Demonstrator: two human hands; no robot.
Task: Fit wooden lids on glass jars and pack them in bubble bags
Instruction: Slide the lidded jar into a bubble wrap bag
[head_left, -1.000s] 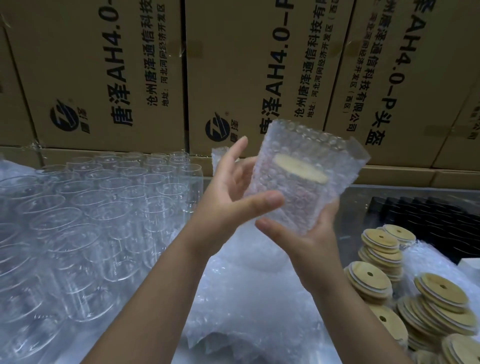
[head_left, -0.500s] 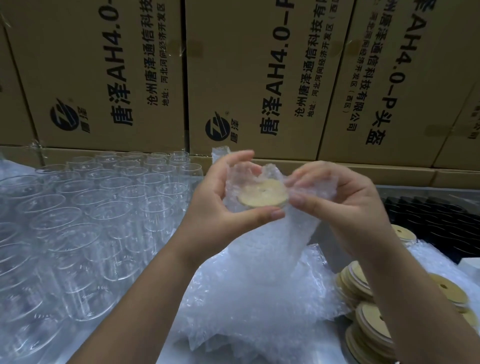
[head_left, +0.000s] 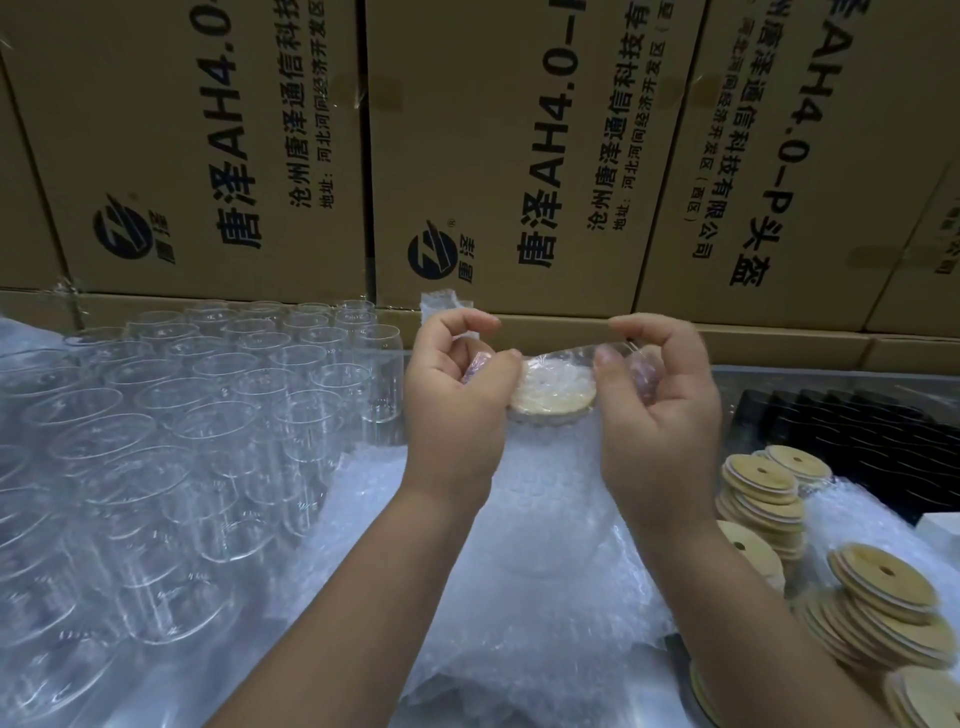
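Left hand (head_left: 457, 410) and right hand (head_left: 660, 415) both on the bubble bag (head_left: 550, 467): pinching its top edge, one hand per side, fingers curled, thumbs on the near face. Holding the film stretched across the wooden lid (head_left: 553, 392), which shows through the bubbles, roughly level, between the two hands. Glass jar under the lid inside the bag, outline barely readable through the wrap. Can't tell whether the bag bottom is resting on anything or hanging free.

Relative to the bag:
- Left of it: rows of empty jars (head_left: 208, 441), upright, mouths up, packed close together.
- Below and in front of it: loose heap of bubble wrap (head_left: 519, 597).
- Right of it, lower: leaning stacks of spare lids (head_left: 769, 483), each with a centre hole.
- Right of it, further back: block of black items (head_left: 857, 431), can't tell what.
- Behind it: wall of cardboard boxes (head_left: 519, 156) with black print.
- Far right of it: corner of something white (head_left: 940, 530).
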